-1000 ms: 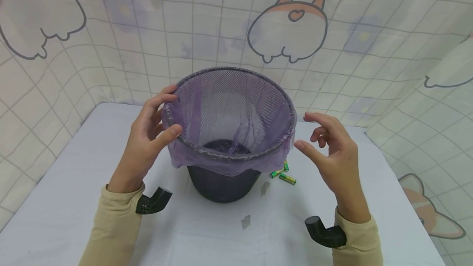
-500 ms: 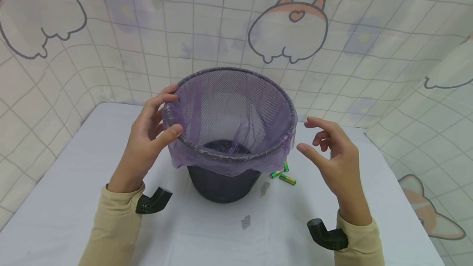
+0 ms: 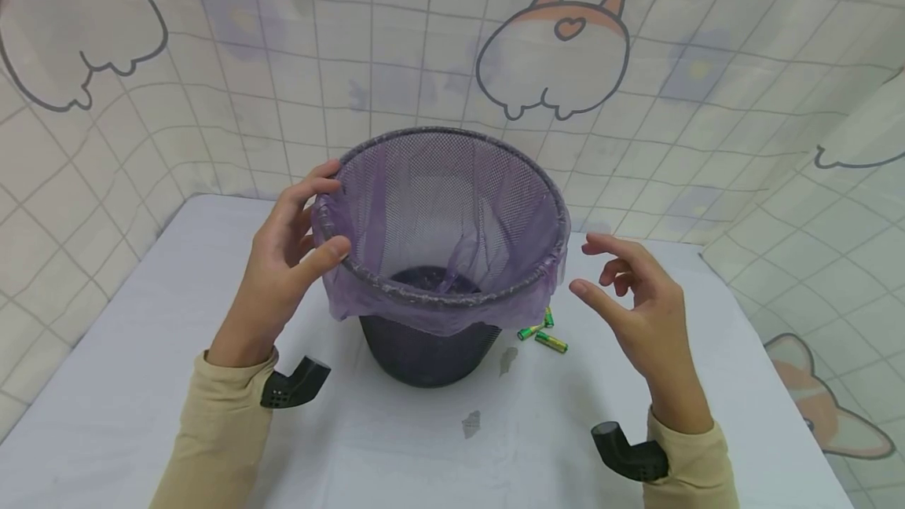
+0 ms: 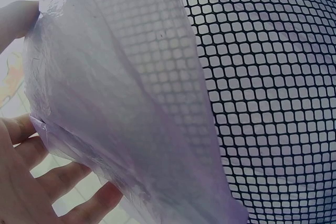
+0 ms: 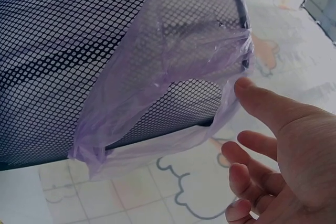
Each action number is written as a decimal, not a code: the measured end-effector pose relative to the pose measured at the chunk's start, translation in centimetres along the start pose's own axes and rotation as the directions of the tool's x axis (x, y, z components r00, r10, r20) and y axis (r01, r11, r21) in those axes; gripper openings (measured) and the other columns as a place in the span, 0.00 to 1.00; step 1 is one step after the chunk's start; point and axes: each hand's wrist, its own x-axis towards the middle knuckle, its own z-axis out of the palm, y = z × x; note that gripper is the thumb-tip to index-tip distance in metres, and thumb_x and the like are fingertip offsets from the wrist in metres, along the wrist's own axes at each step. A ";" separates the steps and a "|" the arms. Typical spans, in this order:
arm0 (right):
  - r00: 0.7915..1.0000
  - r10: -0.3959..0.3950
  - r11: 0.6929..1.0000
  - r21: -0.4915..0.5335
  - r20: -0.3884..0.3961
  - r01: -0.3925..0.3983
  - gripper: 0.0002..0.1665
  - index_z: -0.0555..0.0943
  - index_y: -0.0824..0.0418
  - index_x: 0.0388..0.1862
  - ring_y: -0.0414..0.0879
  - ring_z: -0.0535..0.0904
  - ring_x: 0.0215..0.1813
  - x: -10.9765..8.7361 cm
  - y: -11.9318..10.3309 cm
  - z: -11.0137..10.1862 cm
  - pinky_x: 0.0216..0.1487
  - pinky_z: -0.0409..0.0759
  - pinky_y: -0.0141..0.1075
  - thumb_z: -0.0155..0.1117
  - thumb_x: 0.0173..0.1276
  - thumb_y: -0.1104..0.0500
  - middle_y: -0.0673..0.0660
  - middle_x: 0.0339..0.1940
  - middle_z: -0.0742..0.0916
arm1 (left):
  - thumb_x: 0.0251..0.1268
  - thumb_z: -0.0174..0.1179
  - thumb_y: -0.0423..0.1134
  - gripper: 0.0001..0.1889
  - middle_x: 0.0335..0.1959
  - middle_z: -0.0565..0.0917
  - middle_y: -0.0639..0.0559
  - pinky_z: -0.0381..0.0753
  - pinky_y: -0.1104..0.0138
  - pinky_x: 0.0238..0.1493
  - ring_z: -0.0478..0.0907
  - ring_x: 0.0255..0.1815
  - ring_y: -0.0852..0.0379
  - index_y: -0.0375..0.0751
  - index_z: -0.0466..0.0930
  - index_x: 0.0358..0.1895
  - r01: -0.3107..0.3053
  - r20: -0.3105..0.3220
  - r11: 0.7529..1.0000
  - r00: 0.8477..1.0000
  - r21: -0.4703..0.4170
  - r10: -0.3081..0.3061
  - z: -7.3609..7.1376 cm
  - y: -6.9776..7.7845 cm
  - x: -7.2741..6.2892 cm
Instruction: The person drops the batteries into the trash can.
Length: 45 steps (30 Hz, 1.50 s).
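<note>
A black mesh wastebasket [image 3: 427,356] stands on the white table, lined with a thin purple bin bag [image 3: 438,319] folded out over its rim. My left hand [image 3: 279,246] grips the rim at the left, thumb on the front and fingers around the side. Bag film [image 4: 115,93] hangs over the mesh [image 4: 262,77] in the left wrist view. To the right of the basket, my right hand [image 3: 646,301] hovers with thumb and fingers apart, holding nothing. In the right wrist view, the thumb tip of this hand [image 5: 289,135] is beside the bag's edge, which hangs in a loose loop.
Several green batteries [image 3: 551,342] lie on the white table [image 3: 382,454] just right of the basket. Two small grey patches [image 3: 470,423] mark the tabletop in front. A tile-patterned curtain [image 3: 424,45] with cartoon dogs encloses the back and sides.
My right hand has moved slightly down and away from the basket's right rim. The left hand and the basket have stayed in place.
</note>
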 end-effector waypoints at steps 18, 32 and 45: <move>0.999 0.032 0.997 -0.069 0.036 -0.030 0.30 0.81 0.58 0.56 0.37 0.72 0.36 -1.0 1.3 0.2 0.37 0.67 0.25 0.73 0.51 0.71 0.43 0.46 0.85 | 0.62 0.57 0.30 0.28 0.76 0.59 0.55 0.64 0.63 0.66 0.59 0.76 0.45 0.43 0.65 0.66 -0.007 -0.002 1.000 1.000 -0.001 0.007 0.1 0.0 0.0; 0.989 0.123 0.981 -0.158 0.083 -0.109 0.25 0.81 0.54 0.54 0.37 0.71 0.35 -1.9 2.4 0.4 0.37 0.67 0.26 0.73 0.56 0.65 0.51 0.46 0.86 | 0.61 0.57 0.31 0.28 0.76 0.59 0.56 0.63 0.61 0.66 0.58 0.76 0.46 0.42 0.65 0.66 -0.005 -0.009 1.000 1.000 0.013 0.005 0.0 -0.2 0.0; 0.962 0.240 0.956 -0.202 0.128 -0.212 0.24 0.81 0.56 0.54 0.37 0.72 0.36 -2.9 3.8 0.4 0.38 0.66 0.26 0.73 0.57 0.61 0.51 0.49 0.86 | 0.62 0.57 0.31 0.28 0.76 0.59 0.56 0.63 0.60 0.66 0.58 0.76 0.47 0.43 0.65 0.67 0.001 -0.011 1.000 1.000 0.028 -0.001 0.0 -0.1 0.0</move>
